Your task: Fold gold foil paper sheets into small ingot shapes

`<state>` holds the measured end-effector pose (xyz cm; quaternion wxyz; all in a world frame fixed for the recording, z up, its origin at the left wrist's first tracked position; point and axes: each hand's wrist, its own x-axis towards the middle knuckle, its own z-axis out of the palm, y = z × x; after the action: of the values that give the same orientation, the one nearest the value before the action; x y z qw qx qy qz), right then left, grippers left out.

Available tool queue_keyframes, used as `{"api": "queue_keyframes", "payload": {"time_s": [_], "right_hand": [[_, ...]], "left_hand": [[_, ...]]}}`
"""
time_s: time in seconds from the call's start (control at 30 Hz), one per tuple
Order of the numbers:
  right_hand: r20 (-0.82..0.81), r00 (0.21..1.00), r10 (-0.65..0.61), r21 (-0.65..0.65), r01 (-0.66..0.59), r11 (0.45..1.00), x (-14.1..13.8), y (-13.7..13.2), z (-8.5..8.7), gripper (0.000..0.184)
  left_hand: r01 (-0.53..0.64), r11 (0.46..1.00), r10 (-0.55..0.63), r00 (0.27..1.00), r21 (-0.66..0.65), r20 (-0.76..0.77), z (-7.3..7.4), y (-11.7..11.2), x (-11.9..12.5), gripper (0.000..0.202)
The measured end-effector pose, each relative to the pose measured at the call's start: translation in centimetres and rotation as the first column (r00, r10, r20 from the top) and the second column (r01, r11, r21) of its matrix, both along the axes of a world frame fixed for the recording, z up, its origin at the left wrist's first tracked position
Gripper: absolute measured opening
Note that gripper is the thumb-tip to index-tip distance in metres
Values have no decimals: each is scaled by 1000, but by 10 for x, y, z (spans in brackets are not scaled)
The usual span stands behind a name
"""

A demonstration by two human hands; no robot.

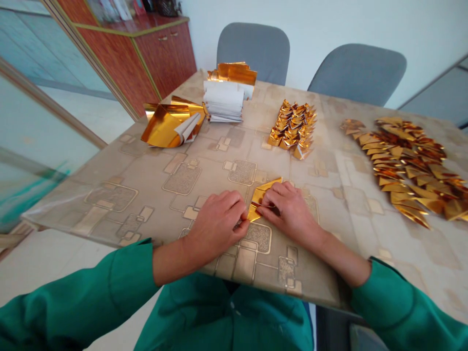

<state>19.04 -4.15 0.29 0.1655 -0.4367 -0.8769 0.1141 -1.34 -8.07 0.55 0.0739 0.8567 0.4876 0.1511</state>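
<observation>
As we look down at the table, our left hand and right hand sit close together near its near edge. Both are curled, their fingers pinching a folded gold foil piece between them. Its long axis runs diagonally, with the narrow tip pointing away from us and to the right, and it rests just above a patterned table cover. Green sleeves reach in from both sides.

Farther off, a stack of white paper sheets stands in front of a bundle of gold foil sheets, and curled gold foil sheets lie to their left. Ahead of our hands sits a tight cluster of folded gold pieces, and a larger spread of folded gold pieces covers the table's right side.
</observation>
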Motion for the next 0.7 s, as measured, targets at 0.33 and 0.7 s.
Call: {"api": "queue_keyframes", "payload": {"time_s": [0.33,0.7], "right_hand": [[-64,997,-40,-30,38,999,1,0,-6,16],[-238,969,61,-126,-93,988,16,4,-9,11]], "left_hand": [[358,916,-332,930,181,-160,-4,-1,-7,21],[444,888,-418,889,123,-190,-4,0,-22,35]]}}
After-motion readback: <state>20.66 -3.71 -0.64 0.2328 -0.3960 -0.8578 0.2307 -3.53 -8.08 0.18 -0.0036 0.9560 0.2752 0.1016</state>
